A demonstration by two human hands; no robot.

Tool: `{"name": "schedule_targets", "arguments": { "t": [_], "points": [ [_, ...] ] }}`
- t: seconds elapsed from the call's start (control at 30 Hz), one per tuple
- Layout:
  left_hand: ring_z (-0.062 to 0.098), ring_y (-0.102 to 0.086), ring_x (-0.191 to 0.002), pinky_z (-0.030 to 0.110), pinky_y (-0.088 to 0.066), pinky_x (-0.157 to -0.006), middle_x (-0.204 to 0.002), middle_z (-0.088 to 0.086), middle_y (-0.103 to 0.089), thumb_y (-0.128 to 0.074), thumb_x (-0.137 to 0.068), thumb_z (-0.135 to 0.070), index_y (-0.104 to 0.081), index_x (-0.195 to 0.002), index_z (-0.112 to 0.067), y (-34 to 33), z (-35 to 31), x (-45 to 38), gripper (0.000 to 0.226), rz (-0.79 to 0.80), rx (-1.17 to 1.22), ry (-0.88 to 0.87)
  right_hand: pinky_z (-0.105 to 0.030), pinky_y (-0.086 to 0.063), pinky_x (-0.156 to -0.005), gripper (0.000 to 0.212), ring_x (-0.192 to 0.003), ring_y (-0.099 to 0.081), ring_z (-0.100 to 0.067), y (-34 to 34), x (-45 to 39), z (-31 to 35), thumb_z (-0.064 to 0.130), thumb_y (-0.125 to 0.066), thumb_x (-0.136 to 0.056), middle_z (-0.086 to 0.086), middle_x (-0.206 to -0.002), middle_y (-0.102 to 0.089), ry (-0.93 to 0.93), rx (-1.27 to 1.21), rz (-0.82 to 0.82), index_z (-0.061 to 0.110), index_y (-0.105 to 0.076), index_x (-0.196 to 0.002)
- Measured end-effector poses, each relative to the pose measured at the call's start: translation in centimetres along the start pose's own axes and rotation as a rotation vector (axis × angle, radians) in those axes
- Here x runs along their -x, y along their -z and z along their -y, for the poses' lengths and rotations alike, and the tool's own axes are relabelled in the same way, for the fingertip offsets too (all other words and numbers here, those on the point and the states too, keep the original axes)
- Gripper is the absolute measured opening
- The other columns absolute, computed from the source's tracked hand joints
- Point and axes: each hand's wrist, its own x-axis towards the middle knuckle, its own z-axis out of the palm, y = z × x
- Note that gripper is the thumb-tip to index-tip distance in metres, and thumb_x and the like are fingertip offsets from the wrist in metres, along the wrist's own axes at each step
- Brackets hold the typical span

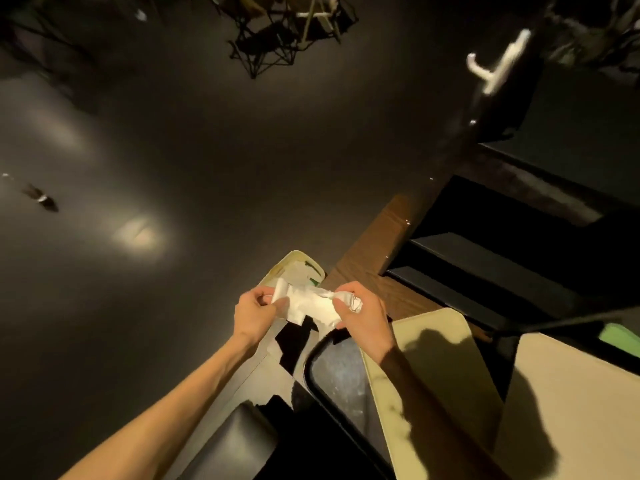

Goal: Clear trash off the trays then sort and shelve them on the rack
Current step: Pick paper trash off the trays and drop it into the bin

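A dark glossy floor (207, 150) fills the view, a light glare (140, 233) at nine o'clock; folding chairs (277, 36), perhaps, at twelve o'clock.

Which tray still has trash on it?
The far cream tray, just beyond both hands holding crumpled paper; scraps lie on it. The two near cream trays look bare.

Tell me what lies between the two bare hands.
In the head view, crumpled white paper trash spans the gap, gripped by the left hand and right hand.
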Motion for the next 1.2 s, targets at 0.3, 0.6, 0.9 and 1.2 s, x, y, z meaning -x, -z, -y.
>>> {"name": "schedule_targets", "arguments": {
  "t": [0.3, 0.6, 0.9, 1.2],
  "points": [
    [0.014, -0.06, -0.079, 0.019, -0.046, -0.063, -0.088, 0.003, -0.067, -0.068, -0.087, -0.01, -0.071, -0.092, -0.007, 5.4, 6.1, -8.4, 0.007, -0.204, 0.123, 0.086, -0.024, -0.061, -0.06, 0.016, -0.091, -0.066, -0.02, -13.0, -11.0, -1.2, 0.011, -0.066, -0.087, -0.002, -0.1, -0.064, -0.101, 0.026, 0.013, 0.019, -0.064, -0.1],
    [0.015, -0.059, -0.069, 0.031, -0.051, -0.064, -0.078, 0.001, -0.07, -0.073, -0.085, -0.02, -0.076, -0.094, -0.016, 4.8, 18.5, -25.8, 0.01, -0.191, 0.14, 0.198, -0.046, -0.058, -0.084, 0.034, -0.1, -0.065, -0.032, -27.9, -26.5, -11.9, 0.022, -0.062, -0.084, -0.011, -0.114, -0.068, -0.298, 0.266, -0.065, 0.011, -0.064, -0.115],
    [0.017, -0.065, -0.058, 0.037, -0.056, -0.064, -0.063, -0.001, -0.071, -0.075, -0.077, -0.026, -0.073, -0.082, -0.023, -1.2, 31.2, -37.7, 0.006, -0.101, 0.105, 0.33, -0.049, -0.06, -0.079, 0.038, -0.099, -0.063, -0.035, -34.9, -36.6, -26.1, 0.017, -0.057, -0.084, -0.012, -0.11, -0.061, -0.564, 0.099, -0.224, 0.01, -0.057, -0.122],
    [0.032, -0.07, -0.076, 0.039, -0.062, -0.066, -0.099, 0.022, -0.069, -0.076, -0.075, -0.028, -0.068, -0.087, -0.02, -8.4, 37.7, -47.1, 0.017, -0.028, 0.261, 0.326, -0.046, -0.059, -0.081, 0.04, -0.094, -0.066, -0.029, -36.6, -43.5, -36.3, 0.03, -0.057, -0.088, -0.011, -0.113, -0.065, -0.649, 0.024, -0.416, 0.016, -0.054, -0.125]
  ]
}}
